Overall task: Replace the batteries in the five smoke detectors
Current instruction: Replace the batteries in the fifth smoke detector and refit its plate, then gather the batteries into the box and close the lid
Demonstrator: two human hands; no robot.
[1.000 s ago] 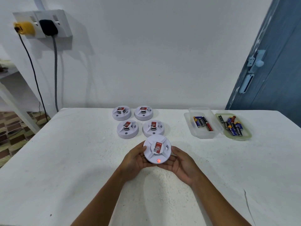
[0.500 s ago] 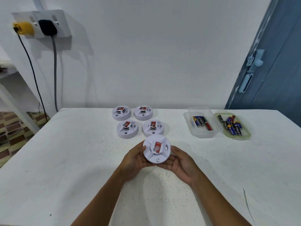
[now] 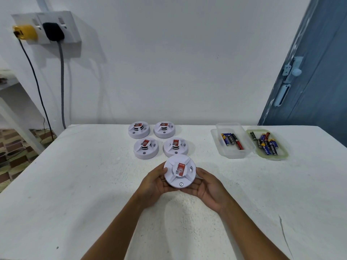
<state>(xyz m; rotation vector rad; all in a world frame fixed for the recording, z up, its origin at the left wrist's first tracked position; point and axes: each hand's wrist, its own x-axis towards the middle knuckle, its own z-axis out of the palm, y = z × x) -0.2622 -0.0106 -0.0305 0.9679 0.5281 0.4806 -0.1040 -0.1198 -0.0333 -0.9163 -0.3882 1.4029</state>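
A round white smoke detector (image 3: 179, 171) with a red label is held just above the table, face up. My left hand (image 3: 155, 182) grips its left edge and my right hand (image 3: 207, 186) cups it from below on the right. Its small indicator near the front edge is unlit. Several more white detectors stand behind it in two rows, the nearest pair being one (image 3: 145, 148) on the left and one (image 3: 175, 146) on the right. A clear tub (image 3: 232, 154) holds several batteries, and a green-rimmed lid (image 3: 281, 157) beside it holds several more.
The white table (image 3: 75, 184) meets a white wall at the back. A wall socket (image 3: 47, 28) with a yellow and a black plug hangs at upper left, cables trailing down. A blue door (image 3: 319, 81) stands at right. A crack (image 3: 283, 233) marks the table's right front.
The red light on the held detector's front edge has gone out. The detector and both hands stay almost in the same place.
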